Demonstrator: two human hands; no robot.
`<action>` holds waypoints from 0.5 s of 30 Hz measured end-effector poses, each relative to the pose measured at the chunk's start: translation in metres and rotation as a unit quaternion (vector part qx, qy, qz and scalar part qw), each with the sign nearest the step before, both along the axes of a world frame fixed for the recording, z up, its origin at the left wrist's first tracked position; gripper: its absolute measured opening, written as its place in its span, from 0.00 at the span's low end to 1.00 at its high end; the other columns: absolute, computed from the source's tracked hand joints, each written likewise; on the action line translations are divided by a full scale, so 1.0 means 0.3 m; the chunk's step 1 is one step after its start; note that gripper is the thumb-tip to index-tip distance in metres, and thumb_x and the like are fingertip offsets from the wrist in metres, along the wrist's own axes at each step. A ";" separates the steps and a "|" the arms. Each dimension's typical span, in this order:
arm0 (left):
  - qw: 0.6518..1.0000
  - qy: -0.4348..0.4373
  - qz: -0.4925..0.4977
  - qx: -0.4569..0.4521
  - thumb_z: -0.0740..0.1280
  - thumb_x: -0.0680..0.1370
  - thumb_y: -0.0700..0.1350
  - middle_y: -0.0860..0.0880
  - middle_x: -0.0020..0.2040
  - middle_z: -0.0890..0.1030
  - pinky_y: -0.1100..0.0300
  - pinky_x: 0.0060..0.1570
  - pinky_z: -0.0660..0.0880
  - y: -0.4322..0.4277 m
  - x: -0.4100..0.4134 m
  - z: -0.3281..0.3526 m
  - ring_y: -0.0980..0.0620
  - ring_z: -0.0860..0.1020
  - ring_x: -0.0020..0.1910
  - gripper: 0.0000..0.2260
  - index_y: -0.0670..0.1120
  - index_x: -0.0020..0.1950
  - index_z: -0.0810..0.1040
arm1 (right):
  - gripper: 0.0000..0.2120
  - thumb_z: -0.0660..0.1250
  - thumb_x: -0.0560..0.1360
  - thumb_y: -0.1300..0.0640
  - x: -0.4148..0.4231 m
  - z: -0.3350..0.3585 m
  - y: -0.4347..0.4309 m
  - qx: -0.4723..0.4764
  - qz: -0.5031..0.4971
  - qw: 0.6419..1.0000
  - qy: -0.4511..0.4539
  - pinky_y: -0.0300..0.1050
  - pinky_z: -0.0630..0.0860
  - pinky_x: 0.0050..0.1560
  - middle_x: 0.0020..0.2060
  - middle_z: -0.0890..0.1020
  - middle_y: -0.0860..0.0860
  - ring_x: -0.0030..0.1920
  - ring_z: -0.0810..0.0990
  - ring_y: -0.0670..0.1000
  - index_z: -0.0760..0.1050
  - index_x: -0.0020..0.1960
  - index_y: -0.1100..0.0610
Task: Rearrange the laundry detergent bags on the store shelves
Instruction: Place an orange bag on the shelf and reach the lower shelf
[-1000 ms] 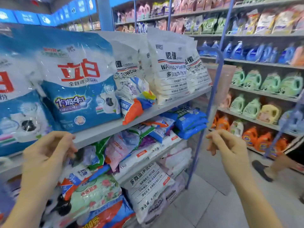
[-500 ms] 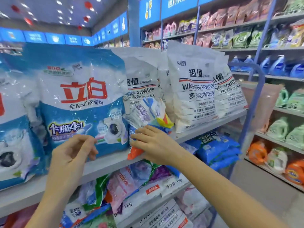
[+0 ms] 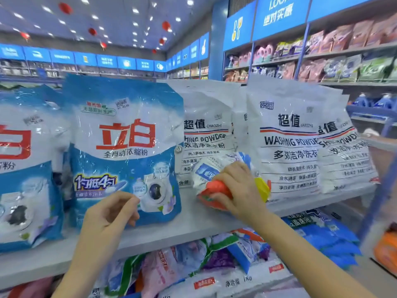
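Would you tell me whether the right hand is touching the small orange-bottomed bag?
Touching: the head view shows the right hand curled round the small orange-bottomed bag.

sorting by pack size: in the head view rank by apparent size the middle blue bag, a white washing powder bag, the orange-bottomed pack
1. blue bag, slightly; it may just be nearer
2. white washing powder bag, partly overlapped
3. orange-bottomed pack, clearly smallest, gripped by right hand

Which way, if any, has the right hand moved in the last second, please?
Yes. The right hand rose from below the shelf, off its right end, up and leftward onto it, and now grips the small bag.
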State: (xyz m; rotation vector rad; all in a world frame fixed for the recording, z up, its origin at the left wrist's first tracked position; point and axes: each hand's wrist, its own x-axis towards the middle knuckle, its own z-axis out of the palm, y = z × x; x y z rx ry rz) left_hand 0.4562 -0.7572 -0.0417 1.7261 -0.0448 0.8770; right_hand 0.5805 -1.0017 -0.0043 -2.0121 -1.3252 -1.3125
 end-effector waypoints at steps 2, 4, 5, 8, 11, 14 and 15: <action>1.000 0.002 0.004 -0.007 0.66 0.70 0.52 0.48 0.33 0.81 0.67 0.37 0.77 -0.028 0.018 0.010 0.57 0.78 0.31 0.05 0.54 0.40 0.81 | 0.16 0.61 0.75 0.49 0.007 0.054 -0.035 0.065 0.026 0.994 0.080 0.42 0.65 0.46 0.36 0.75 0.54 0.41 0.68 0.49 0.76 0.42 0.62; 1.000 0.005 0.000 0.006 0.68 0.70 0.51 0.50 0.35 0.83 0.68 0.39 0.77 -0.075 0.047 0.022 0.57 0.80 0.33 0.03 0.55 0.40 0.81 | 0.08 0.61 0.74 0.52 0.014 0.108 -0.057 0.098 0.057 0.984 0.139 0.39 0.64 0.40 0.36 0.72 0.47 0.38 0.67 0.46 0.72 0.40 0.55; 1.000 0.010 -0.005 0.014 0.71 0.70 0.51 0.50 0.37 0.83 0.68 0.40 0.77 -0.104 0.064 0.027 0.57 0.81 0.35 0.02 0.55 0.40 0.81 | 0.07 0.62 0.75 0.53 0.015 0.136 -0.062 0.109 0.072 0.977 0.169 0.37 0.63 0.38 0.35 0.69 0.43 0.36 0.66 0.43 0.69 0.39 0.50; 0.997 0.051 -0.045 0.024 0.75 0.65 0.55 0.51 0.45 0.84 0.71 0.46 0.75 -0.179 0.105 0.025 0.59 0.81 0.46 0.14 0.55 0.49 0.80 | 0.10 0.62 0.76 0.55 0.019 0.230 -0.067 0.155 0.104 0.952 0.244 0.34 0.63 0.36 0.31 0.70 0.45 0.33 0.68 0.40 0.68 0.36 0.49; 0.986 0.111 -0.102 0.063 0.71 0.61 0.62 0.61 0.58 0.79 0.69 0.56 0.71 -0.256 0.125 0.011 0.66 0.76 0.58 0.32 0.56 0.64 0.71 | 0.12 0.61 0.78 0.54 0.020 0.335 -0.076 0.219 0.144 0.921 0.289 0.40 0.67 0.34 0.30 0.76 0.49 0.32 0.70 0.42 0.73 0.37 0.55; 0.995 0.067 -0.079 0.005 0.76 0.65 0.57 0.67 0.50 0.81 0.78 0.49 0.69 -0.342 0.142 0.013 0.73 0.75 0.51 0.26 0.56 0.59 0.72 | 0.16 0.60 0.80 0.55 0.033 0.422 -0.076 0.296 0.201 0.873 0.330 0.33 0.68 0.28 0.25 0.76 0.41 0.27 0.71 0.38 0.72 0.34 0.54; 0.997 0.044 -0.056 -0.026 0.77 0.67 0.53 0.66 0.47 0.82 0.80 0.45 0.68 -0.365 0.147 0.019 0.75 0.75 0.49 0.21 0.55 0.57 0.74 | 0.16 0.60 0.80 0.53 0.043 0.440 -0.073 0.320 0.217 0.852 0.354 0.33 0.70 0.29 0.26 0.77 0.42 0.28 0.74 0.39 0.73 0.35 0.55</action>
